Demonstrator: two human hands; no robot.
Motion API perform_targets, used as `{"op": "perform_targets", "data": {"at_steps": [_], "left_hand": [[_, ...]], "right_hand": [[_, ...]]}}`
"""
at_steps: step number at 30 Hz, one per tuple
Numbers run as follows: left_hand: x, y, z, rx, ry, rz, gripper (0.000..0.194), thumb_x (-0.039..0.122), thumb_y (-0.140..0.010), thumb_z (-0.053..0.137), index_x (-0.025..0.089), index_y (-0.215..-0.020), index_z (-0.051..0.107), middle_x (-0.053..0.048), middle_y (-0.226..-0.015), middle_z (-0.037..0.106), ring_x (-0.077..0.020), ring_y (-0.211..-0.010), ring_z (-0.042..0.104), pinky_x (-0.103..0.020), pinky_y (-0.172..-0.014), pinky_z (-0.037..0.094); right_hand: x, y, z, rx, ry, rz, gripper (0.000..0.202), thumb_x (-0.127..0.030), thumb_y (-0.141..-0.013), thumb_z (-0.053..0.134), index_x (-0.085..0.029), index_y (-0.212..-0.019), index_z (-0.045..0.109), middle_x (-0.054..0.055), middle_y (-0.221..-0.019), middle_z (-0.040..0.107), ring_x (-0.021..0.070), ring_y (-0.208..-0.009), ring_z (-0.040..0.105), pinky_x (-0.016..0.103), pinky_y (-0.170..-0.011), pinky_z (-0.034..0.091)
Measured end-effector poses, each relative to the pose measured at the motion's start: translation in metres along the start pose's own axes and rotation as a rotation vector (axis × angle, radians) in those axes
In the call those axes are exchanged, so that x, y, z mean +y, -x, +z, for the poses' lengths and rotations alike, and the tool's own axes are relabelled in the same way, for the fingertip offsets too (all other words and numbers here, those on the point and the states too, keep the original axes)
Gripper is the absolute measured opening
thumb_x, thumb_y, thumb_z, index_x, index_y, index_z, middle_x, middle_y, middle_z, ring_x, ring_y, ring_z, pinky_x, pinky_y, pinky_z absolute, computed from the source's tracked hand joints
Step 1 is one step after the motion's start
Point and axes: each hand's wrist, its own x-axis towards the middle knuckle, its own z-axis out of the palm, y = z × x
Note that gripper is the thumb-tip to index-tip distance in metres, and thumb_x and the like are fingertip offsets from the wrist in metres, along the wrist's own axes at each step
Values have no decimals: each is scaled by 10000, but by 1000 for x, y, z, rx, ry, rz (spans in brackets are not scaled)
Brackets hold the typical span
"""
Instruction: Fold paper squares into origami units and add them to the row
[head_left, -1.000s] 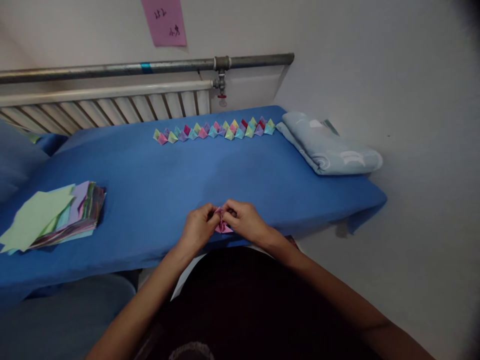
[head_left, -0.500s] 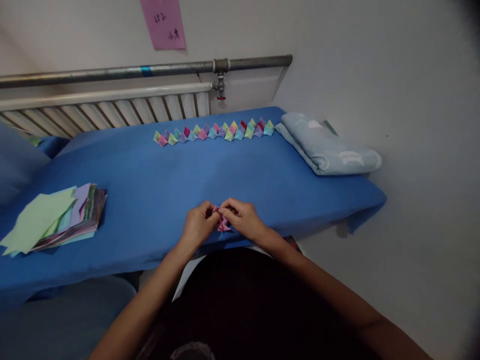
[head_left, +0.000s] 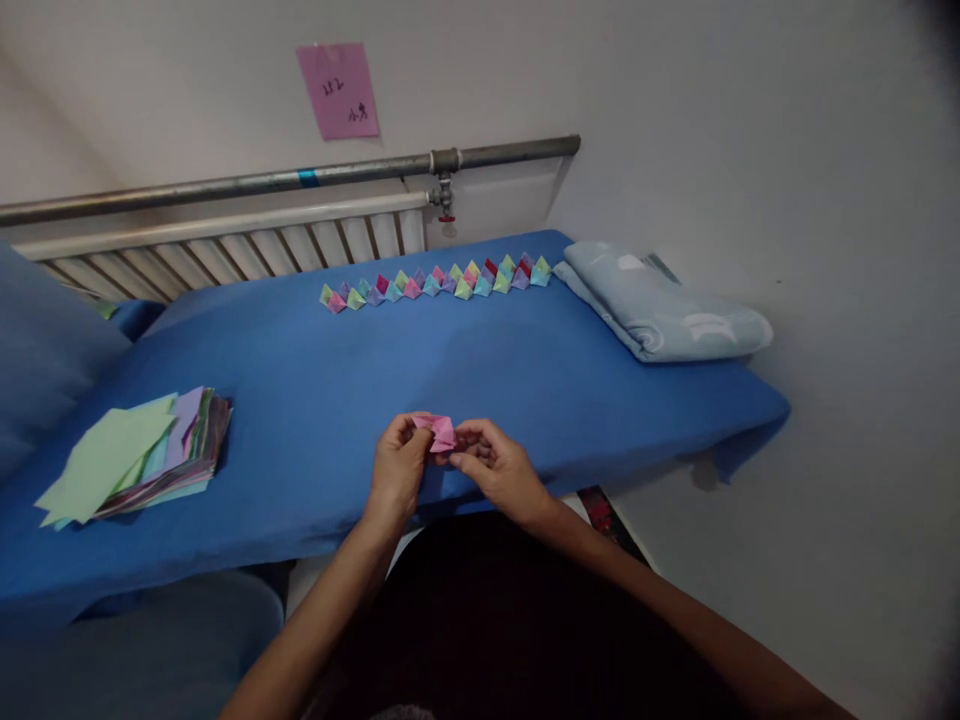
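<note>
A small piece of pink folded paper [head_left: 442, 432] is held above the near edge of the blue-covered surface. My left hand [head_left: 399, 462] pinches its left side, thumb over the front and fingers behind. At its right edge, my right hand [head_left: 501, 468] has curled fingers and thumb closed around the corner; the exact contact is partly hidden. Farther back stands a double row of small folded paper pieces [head_left: 412, 288] in pink, green, blue, purple and red. A stack of coloured paper sheets [head_left: 112, 455], pale green on top, lies to the left.
A folded light-blue blanket [head_left: 675, 305] lies at the right end of the blue cloth [head_left: 315, 380], against the wall. Behind run a metal pipe [head_left: 360, 170] with a red-handled valve and a white radiator [head_left: 255, 245]. A pink note [head_left: 341, 90] hangs on the wall.
The pink paper has turned and now shows a wider face, less covered by the fingers. My right hand has shifted slightly right and down. The whole view has tilted up a little.
</note>
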Motion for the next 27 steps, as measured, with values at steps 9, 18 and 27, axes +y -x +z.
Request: {"op": "perform_targets", "data": {"at_steps": [9,18,27], "left_hand": [[0,9,1,-83,-24,-69,168,267,-637,655,163,-758,602,38,-623,593,-94,-520,546,-225,-522,460],[1,7,2,-29,-39,-61,155,250,-664,626,167,-790,587,11,-673,627,-117,-556,593,-249,-522,518],[7,1,-2,-131,-107,-78,196,335,-678,687,164,-739,614,-24,-714,642,-152,-649,620,-281,-572,539]], "right_hand": [[2,-4,-7,71,-17,53,126,-310,-844,512,-222,-876,596,-44,-613,533,85,-488,450,236,-480,392],[-3,3,-6,93,66,-108,146,-355,-835,597,-228,-906,602,19,-828,634,136,-720,611,274,-648,497],[-9,-17,-16,81,-52,75,161,-378,-814,565,-220,-806,594,-42,-595,573,79,-472,462,211,-460,366]]}}
